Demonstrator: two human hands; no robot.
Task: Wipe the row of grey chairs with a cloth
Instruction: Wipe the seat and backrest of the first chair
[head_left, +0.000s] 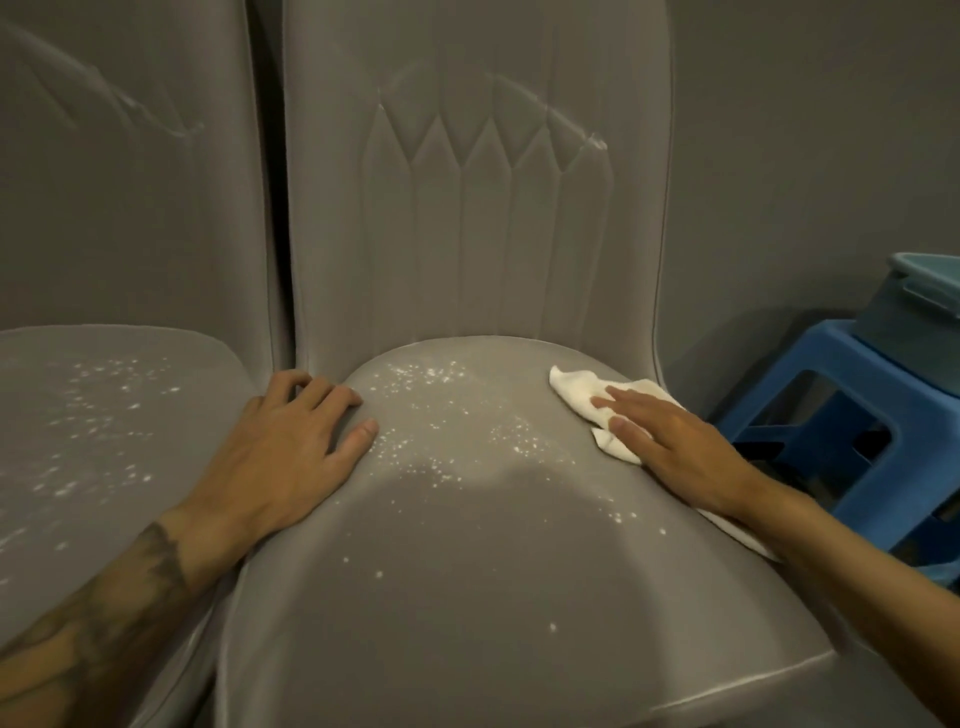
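Note:
A grey padded chair fills the middle of the view, its seat dotted with white specks. A second grey chair stands close on the left, also speckled. My right hand presses flat, fingers straight, on a white cloth at the seat's right edge. My left hand rests on the seat's left edge, fingers spread and relaxed, holding nothing.
A blue plastic stool stands right of the chair, with a blue-grey tub on top of it. A grey wall runs behind. The two chairs nearly touch, with a narrow dark gap between their backs.

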